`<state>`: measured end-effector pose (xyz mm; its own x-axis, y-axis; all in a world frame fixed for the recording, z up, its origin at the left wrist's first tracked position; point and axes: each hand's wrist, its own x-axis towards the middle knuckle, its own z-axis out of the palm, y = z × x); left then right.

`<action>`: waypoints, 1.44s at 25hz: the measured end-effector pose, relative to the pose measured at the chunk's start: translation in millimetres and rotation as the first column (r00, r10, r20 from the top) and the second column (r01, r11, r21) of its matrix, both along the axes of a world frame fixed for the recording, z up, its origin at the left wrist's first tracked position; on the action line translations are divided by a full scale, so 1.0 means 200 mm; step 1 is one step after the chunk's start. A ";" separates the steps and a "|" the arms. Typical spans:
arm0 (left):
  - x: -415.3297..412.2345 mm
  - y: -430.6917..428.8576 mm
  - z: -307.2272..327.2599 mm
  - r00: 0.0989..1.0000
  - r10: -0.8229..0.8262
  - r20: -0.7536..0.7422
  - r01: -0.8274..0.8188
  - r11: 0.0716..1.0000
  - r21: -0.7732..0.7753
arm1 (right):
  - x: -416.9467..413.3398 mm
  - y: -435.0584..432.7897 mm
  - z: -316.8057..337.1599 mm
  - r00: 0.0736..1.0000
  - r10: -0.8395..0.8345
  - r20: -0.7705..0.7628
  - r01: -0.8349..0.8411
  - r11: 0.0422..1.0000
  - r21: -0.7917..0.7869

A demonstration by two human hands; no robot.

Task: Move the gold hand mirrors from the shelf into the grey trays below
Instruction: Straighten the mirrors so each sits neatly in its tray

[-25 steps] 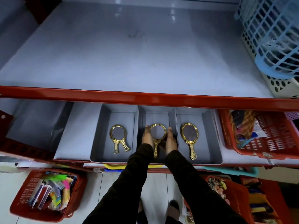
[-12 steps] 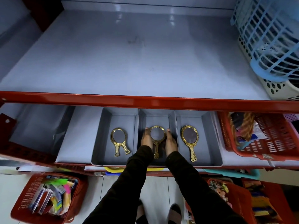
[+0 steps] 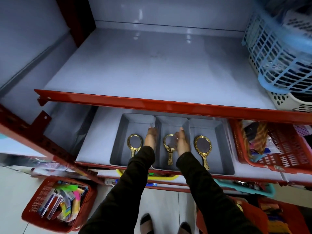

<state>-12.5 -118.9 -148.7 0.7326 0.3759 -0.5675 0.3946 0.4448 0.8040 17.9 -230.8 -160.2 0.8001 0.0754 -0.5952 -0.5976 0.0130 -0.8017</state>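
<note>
The upper shelf [image 3: 152,70] lies bare across the top of the view, no mirror left on it, with a blue basket [image 3: 276,53] crowded at its 3 o'clock end. Below the red shelf edge [image 3: 168,107] three grey trays sit side by side, touching: the left tray [image 3: 121,142], the middle tray [image 3: 170,122] and the right tray [image 3: 221,142]. Each holds one gold mirror, long axis running 12 to 6 o'clock, glass at 12 and handle toward the person: the left mirror [image 3: 134,144], the middle mirror [image 3: 169,150] and the right mirror [image 3: 202,146]. The left hand [image 3: 150,138] lies along the wall between the left and middle trays, fingers stretched toward 12 o'clock, at 9 o'clock from the middle mirror and not touching it as far as I can tell. The right hand [image 3: 182,143] is nearer, its grip loosely spread with fingers curled at the 3 o'clock side of the mirror's rim, resting on it rather than pinching. Since all three lie flat in trays, the task looks finished, and any further move would be a small nudge by the right hand. Against half a second ago, both hands have slid further toward 12 o'clock and spread apart, and the head has tilted up, showing more of the shelf's back wall.
</note>
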 end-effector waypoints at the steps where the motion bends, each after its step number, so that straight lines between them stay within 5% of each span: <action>1: -0.01 0.04 0.01 1.000 0.018 0.012 -0.018 1.000 0.012 | -0.01 0.04 0.03 1.000 0.022 0.015 -0.022 1.000 -0.015; 7: -0.11 0.32 0.05 0.990 0.140 0.015 -0.138 0.988 -0.068 | -0.05 0.28 0.08 0.989 0.150 -0.001 -0.150 0.989 0.011; 12: -0.16 0.52 -0.07 0.966 0.222 -0.133 -0.223 0.975 0.009 | -0.10 0.50 0.02 0.965 0.248 -0.080 -0.252 0.967 -0.043; 21: -0.16 0.50 -0.28 0.932 0.180 -0.315 -0.228 0.966 -0.121 | -0.14 0.71 -0.15 0.931 0.311 -0.191 -0.342 0.925 -0.163; 26: 0.00 0.59 -1.08 0.919 0.210 -0.334 -0.270 0.952 -0.145 | -0.17 0.72 -0.20 0.951 0.165 -0.262 -0.189 0.979 -0.073; 28: 0.01 0.59 -1.01 0.920 0.188 -0.345 -0.253 0.955 -0.152 | -0.18 0.73 -0.22 0.950 0.115 -0.290 -0.131 0.991 -0.037; 31: -0.09 0.56 -0.46 0.951 0.141 -0.275 -0.175 0.979 -0.103 | -0.18 0.74 -0.22 0.950 0.095 -0.298 -0.107 0.994 -0.025; 36: -0.10 0.58 -0.41 0.951 0.165 -0.261 -0.211 0.965 -0.157 | -0.15 0.71 -0.23 0.961 0.123 -0.249 -0.152 0.983 -0.102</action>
